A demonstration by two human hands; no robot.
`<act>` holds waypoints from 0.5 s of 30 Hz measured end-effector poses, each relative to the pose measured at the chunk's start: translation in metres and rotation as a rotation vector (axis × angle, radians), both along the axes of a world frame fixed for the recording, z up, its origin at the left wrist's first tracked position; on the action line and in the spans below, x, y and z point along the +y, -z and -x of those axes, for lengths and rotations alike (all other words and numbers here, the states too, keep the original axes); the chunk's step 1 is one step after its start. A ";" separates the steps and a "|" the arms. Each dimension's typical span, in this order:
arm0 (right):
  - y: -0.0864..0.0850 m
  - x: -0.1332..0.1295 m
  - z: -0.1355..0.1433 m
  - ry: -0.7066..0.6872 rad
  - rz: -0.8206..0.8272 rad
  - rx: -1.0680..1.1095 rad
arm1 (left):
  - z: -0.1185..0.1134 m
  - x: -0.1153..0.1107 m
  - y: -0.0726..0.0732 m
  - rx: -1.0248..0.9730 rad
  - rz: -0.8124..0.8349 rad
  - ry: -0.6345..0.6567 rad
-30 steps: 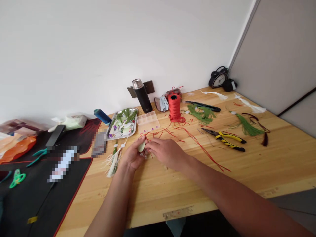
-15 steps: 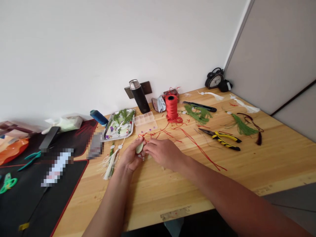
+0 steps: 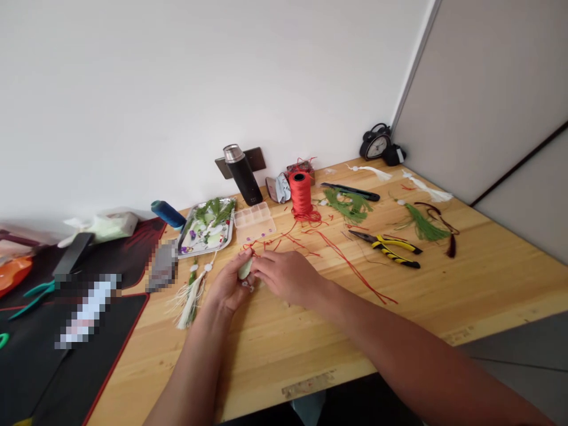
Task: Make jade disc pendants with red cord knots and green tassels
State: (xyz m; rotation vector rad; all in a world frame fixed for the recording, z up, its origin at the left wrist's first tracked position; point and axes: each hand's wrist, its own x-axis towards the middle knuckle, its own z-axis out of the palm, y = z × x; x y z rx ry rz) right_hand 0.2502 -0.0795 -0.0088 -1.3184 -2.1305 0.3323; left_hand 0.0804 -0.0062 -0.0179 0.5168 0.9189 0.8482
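Observation:
Near the middle of the wooden table my left hand (image 3: 229, 283) is closed on a pale green pendant (image 3: 245, 270), whose face shows between thumb and fingers. Red cord (image 3: 247, 247) shows at the fingertips, and something small and clear hangs under the pendant. My right hand (image 3: 284, 273) meets it from the right, fingers pinched at the pendant's edge; what they grip is hidden. Behind the hands stand a red thread spool (image 3: 301, 195) and a clear compartment box (image 3: 254, 222) with purple beads. A metal tray (image 3: 228, 239) holds green tassels and small pieces.
Yellow-black pliers (image 3: 390, 248), a box cutter (image 3: 350, 191), green tassels (image 3: 426, 223) and red cords lie right. A black flask (image 3: 245, 177) stands by the wall. White tassels (image 3: 191, 305) lie left, beside a black mat (image 3: 110, 331) with teal-handled pliers (image 3: 35, 296).
The camera view has shifted slightly, so the table's objects appear further left. Both hands stay together at the pendant, with little visible change in their hold.

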 end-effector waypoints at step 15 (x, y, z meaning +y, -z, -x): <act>-0.006 -0.001 -0.003 0.008 0.017 -0.084 | 0.000 0.000 0.003 0.044 0.009 -0.030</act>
